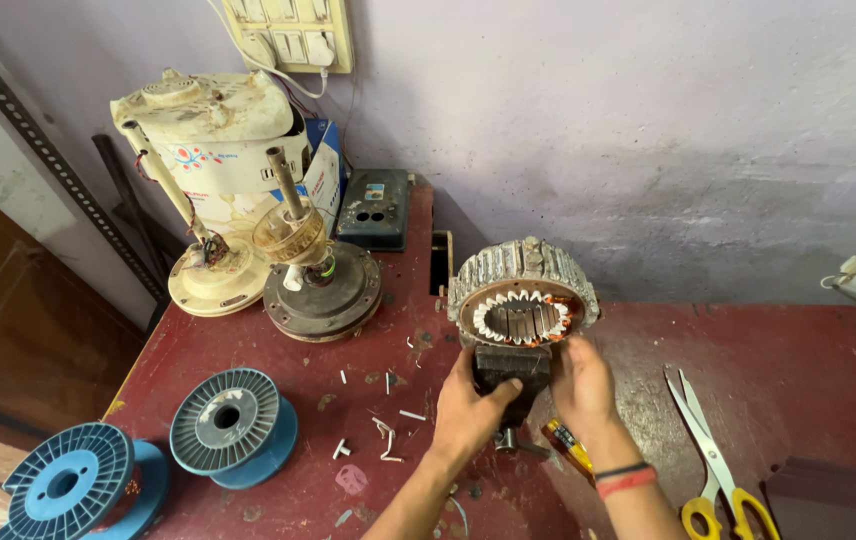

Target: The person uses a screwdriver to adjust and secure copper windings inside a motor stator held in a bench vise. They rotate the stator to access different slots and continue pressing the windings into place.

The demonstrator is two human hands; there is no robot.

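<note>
Steel motor stator [523, 290] looks heavy and stiff, copper windings fragile; left hand [468, 412] grips the vise [511, 372] beneath; right hand [582, 385] rests open beside it on the worktop [268, 400].

Head view, steeply down, close.
</note>
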